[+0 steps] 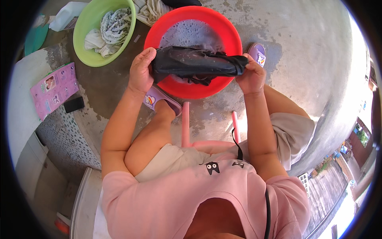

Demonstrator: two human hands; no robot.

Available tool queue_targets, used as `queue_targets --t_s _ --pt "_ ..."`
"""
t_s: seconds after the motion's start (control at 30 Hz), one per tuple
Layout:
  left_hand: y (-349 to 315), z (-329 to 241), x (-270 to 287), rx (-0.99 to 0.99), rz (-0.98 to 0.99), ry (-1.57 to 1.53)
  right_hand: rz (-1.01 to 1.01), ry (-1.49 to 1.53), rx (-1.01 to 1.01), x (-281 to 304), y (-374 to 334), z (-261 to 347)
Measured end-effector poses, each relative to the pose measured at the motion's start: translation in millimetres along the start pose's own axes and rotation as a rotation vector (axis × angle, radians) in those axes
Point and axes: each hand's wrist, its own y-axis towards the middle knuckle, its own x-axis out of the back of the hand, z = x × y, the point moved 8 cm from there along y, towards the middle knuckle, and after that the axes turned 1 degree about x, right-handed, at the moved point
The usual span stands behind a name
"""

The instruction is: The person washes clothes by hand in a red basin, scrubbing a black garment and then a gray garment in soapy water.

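A wet black cloth garment (195, 62) is stretched sideways between my two hands, above a red basin (195, 93). My left hand (141, 71) grips its left end, the thumb on top and the other fingers mostly behind the fabric. Its right end is bunched and pinched in my right hand (252, 75). Under the garment, the basin holds sudsy water (191, 34) with white foam and bubbles. Some dark straps or folds of the garment hang down toward the water. Which kind of garment it is, I cannot tell.
At the left stands a light green basin (79, 44) with patterned and white cloth (115, 28). Beige cloth (153, 11) lies behind the red basin. A pink package (55, 89), a black phone-like object (74, 104) and a white jug (67, 16) are left. My purple slippers (256, 53) flank the red basin.
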Motion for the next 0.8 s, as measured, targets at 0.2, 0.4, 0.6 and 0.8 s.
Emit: queue_targets --t_s 0.2,0.4,0.6,0.8 --pt "-67.2 -79.8 -64.3 -0.43 0.157 0.456 -0.136 -1.494 0.146 -80.0 -70.7 42.1" --pt "-122.1 -106.9 -121.0 -0.647 0.448 0.662 0.064 -1.914 -0.152 -81.3 -93.5 29.0" --pt "-119.6 -101.4 -129.4 -0.571 0.505 0.664 -0.001 -0.592 0.114 -70.6 -97.9 44.7" --pt "-100.0 -84.9 -77.6 -0.432 0.227 0.336 -0.055 -0.507 0.211 -73.4 -88.6 59.7"
